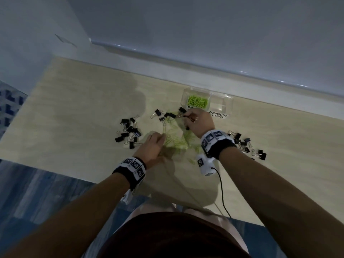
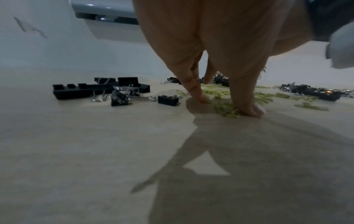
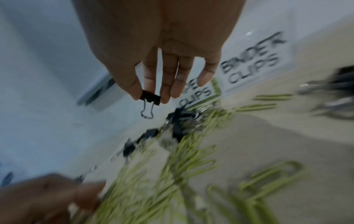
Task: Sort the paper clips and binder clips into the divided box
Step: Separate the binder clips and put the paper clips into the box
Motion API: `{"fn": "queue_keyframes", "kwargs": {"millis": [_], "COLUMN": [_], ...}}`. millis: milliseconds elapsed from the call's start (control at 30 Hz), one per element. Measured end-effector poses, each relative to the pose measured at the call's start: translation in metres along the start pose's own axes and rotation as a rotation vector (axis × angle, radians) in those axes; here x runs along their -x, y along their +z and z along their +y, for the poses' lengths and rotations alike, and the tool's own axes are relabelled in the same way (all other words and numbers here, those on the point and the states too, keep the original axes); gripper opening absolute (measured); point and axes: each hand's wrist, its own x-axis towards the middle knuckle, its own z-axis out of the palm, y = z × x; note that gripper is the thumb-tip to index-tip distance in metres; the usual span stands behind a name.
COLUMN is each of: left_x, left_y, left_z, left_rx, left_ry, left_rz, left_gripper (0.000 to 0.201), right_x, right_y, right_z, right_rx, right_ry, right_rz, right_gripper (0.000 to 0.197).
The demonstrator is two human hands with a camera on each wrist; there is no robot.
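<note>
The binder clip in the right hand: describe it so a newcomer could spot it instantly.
Start at the clear divided box at the table's far edge, with its BINDER CLIPS label. Just in front of it, the right hand hangs above the scattered pile. The binder clip is the only black one off the table, pinched between thumb and fingertip, wire handle dangling.

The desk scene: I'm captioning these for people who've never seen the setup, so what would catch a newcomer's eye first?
Probably the bright green paper clips strewn mid-desk between both hands, echoed by the green heap already in the left compartment of the clear divided box at the back. Next, the right hand pinching a black binder clip in its fingers, while the left hand presses on the green pile. Black binder clip clusters flank both sides.
</note>
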Motion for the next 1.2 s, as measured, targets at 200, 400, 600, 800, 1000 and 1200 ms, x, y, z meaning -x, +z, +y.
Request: {"fn": "queue_keyframes", "kwargs": {"millis": [200, 400, 600, 800, 1000, 1200], "left_x": [-0.024, -0.028, -0.017, -0.032, -0.043, -0.05], "left_y": [0.002, -0.004, -0.009, -0.001, -0.009, -0.018], "left_z": [0.015, 0.023, 0.004, 0.019, 0.029, 0.03], "left_rx": [0.268, 0.386, 0.244, 0.237, 0.196, 0.142], "left_ry": [-0.022, -0.026, -0.079, -0.026, 0.016, 0.054], "left_rz": [0.09, 0.187, 0.112, 0.068, -0.024, 0.004], "left_gripper": [0.061, 0.057, 0.081, 0.068, 0.04, 0.024], "right_x": [0.028, 0.051, 0.055, 0.052, 0.047, 0.047], "right_y": [-0.06, -0.064, -0.028, 0.013, 0.019, 0.002], "right_z": [0.067, 0.081, 0.043, 0.014, 0.017, 0.035], "right_rx": [0.334, 0.597, 0.644, 0.59, 0.461, 0.349], "right_ry": [0.149, 0.072, -0.086, -0.169, -0.19, -0.143], "right_rz": [0.077, -0.038, -0.322, -0.436, -0.407, -0.29], "right_gripper": [0.012, 0.026, 0.061, 0.075, 0.041, 0.018]}}
